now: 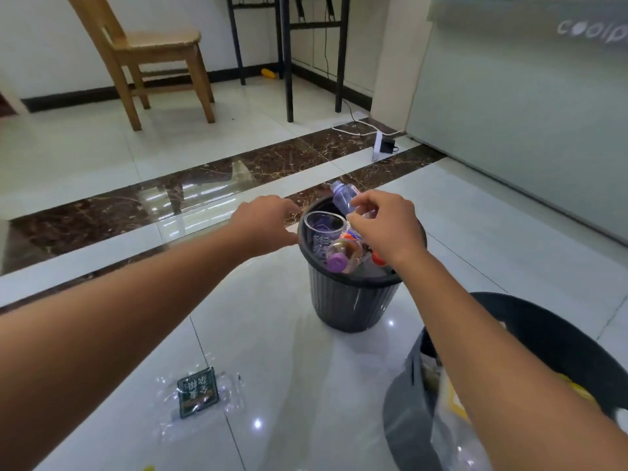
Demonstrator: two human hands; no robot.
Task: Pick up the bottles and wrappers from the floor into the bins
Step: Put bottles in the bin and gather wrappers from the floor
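right hand (384,226) fingers curl on clear bottle (341,197) over far bin (353,300) rim; contact partly hidden. left hand (265,222) loose, empty, fingertips foreshortened. wrapper (198,392) on near-left floor (306,402). near-right bin (404,419) cut off.

A wooden chair (149,52) is parked on the pale tiles top left, and black metal table legs (289,62) can be seen just right of it. A white power strip (356,130) and a black adapter (387,145) are laid near the frosted glass panel (526,113). A dark marble strip (170,192) is set across the floor, and something small and yellow (267,73) is left by the skirting.
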